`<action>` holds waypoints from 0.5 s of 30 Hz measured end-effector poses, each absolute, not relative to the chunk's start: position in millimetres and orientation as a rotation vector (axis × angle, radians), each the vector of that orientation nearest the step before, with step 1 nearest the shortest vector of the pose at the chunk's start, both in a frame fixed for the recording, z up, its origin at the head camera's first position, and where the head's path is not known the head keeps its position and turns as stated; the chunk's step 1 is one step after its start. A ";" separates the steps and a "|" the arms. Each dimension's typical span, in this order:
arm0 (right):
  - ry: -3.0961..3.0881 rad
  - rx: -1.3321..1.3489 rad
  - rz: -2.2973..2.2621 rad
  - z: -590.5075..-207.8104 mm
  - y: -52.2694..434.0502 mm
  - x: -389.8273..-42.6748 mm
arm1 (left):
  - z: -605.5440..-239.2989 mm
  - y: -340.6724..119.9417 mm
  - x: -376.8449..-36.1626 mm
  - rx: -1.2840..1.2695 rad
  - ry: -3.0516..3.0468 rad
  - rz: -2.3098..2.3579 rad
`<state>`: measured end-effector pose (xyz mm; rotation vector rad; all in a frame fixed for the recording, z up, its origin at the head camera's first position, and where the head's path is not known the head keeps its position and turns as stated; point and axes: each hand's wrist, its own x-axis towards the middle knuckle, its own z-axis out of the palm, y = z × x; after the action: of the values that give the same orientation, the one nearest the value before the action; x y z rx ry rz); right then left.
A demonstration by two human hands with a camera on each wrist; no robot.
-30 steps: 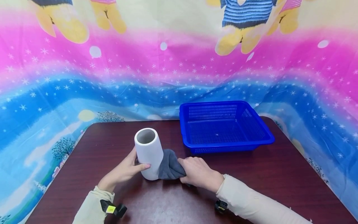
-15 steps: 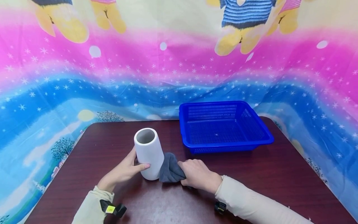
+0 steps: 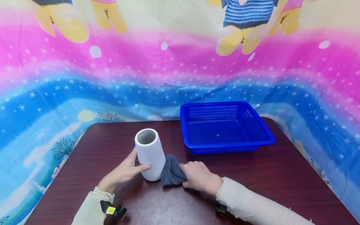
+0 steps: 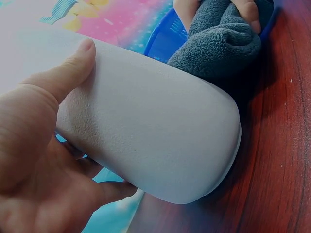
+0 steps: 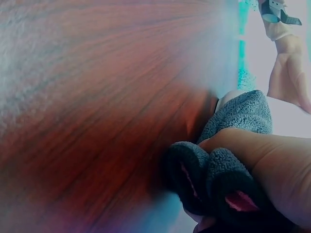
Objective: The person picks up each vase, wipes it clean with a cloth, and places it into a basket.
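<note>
White cylinder vase [image 3: 150,153], upright on the surface [image 3: 281,175], gripped by left hand [image 3: 123,172] with thumb across its front; grey cloth [image 3: 171,171], bunched in right hand [image 3: 199,175], pressed against the vase's lower side: steady firmly, wipe with even pressure.

Setting: a staged recording corner rather than a lived-in room; dark red-brown wood-grain table [image 3: 281,175] stands against a hung printed backdrop [image 3: 180,68] of pink and blue bands with white stars, cartoon bear figures along the top, small trees at lower left; the cloth wrinkles and drapes behind the table on all sides, hiding the walls; one blue perforated plastic basket [image 3: 269,137] sits on the table; small black devices strapped at both sleeves [image 3: 92,209].
</note>
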<state>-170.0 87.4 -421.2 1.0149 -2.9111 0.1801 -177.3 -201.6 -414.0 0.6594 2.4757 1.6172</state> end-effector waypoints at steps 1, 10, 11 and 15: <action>-2.912 1.012 0.176 -421.3 87.3 -169.9 | -414.1 -201.7 -177.3 0.661 2.475 1.619; -2.911 1.009 0.178 -422.1 87.7 -168.8 | -415.6 -203.0 -177.0 0.655 2.478 1.613; -2.915 1.007 0.184 -421.9 88.0 -168.8 | -415.8 -203.0 -177.2 0.656 2.478 1.614; -2.944 0.989 0.203 -421.7 90.0 -169.2 | -416.4 -202.7 -177.6 0.658 2.474 1.620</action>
<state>-169.2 90.0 -421.7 0.9888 -2.9440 0.2028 -177.6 -202.7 -416.4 0.6581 2.4745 1.6203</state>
